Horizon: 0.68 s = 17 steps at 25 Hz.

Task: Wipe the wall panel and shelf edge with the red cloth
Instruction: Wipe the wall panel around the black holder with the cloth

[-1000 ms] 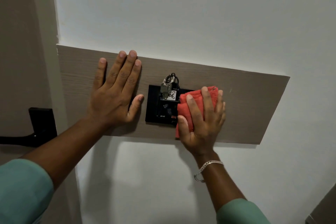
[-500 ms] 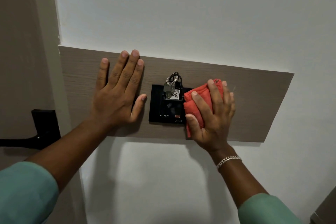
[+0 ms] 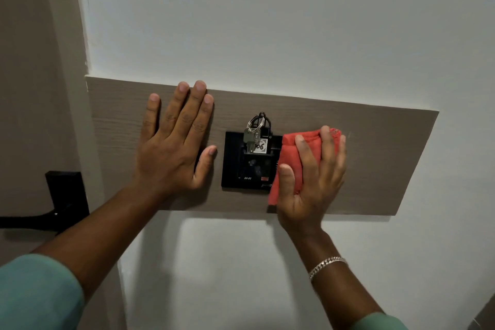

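Note:
A grey-brown wood-grain wall panel (image 3: 380,158) runs across the white wall. A black key-card switch plate (image 3: 235,174) is set in its middle, with keys and a numbered tag (image 3: 255,139) hanging in its slot. My right hand (image 3: 312,182) presses a folded red cloth (image 3: 290,158) flat against the panel, over the plate's right edge. My left hand (image 3: 174,147) lies flat on the panel left of the plate, fingers spread, holding nothing. No shelf edge is in view.
A black door handle (image 3: 64,198) sticks out of the beige door surface at the left. White wall (image 3: 267,21) lies above and below the panel. A dark corner of some object shows at the bottom right (image 3: 484,321).
My right hand has slid the red cloth to the right along the panel, uncovering more of the black plate. The left hand stays flat in place.

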{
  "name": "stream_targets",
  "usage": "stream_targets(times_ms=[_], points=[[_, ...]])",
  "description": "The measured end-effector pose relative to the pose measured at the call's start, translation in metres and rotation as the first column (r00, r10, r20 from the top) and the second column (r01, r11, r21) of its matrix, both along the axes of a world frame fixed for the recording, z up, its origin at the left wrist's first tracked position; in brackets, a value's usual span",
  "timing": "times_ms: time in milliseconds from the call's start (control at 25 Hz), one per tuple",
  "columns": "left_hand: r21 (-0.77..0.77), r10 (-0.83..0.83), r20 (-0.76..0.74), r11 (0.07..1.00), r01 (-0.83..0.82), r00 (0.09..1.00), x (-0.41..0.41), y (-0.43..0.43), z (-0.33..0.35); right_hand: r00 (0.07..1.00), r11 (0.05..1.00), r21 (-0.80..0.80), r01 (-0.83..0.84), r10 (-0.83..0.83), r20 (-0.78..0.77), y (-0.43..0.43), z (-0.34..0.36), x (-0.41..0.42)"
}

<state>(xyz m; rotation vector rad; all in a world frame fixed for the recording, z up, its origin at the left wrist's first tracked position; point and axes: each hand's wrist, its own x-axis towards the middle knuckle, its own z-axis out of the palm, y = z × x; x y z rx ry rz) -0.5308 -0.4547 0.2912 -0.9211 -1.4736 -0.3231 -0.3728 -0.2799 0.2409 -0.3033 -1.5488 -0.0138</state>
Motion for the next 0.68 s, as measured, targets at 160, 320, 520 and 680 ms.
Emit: stream_targets(times_ms=[160,320,520,680], points=[[0.000,0.009,-0.006,1.000,-0.009,1.000,-0.002,0.002,-0.001,0.994,0.978,0.210,0.008,-0.030,0.104,0.007,-0.007,0.006],[0.000,0.020,-0.009,1.000,-0.020,1.000,-0.002,0.002,-0.001,0.976,0.952,0.303,-0.054,-0.015,0.219,0.035,-0.010,0.033],[0.005,0.014,0.001,1.000,-0.014,1.000,-0.002,0.001,-0.001,0.997,1.000,0.012,-0.025,0.024,0.076,0.036,-0.010,0.054],[0.009,0.013,0.001,1.000,-0.013,1.000,-0.002,0.002,-0.001,0.973,0.981,-0.012,-0.194,0.190,-0.131,-0.001,0.007,0.039]])
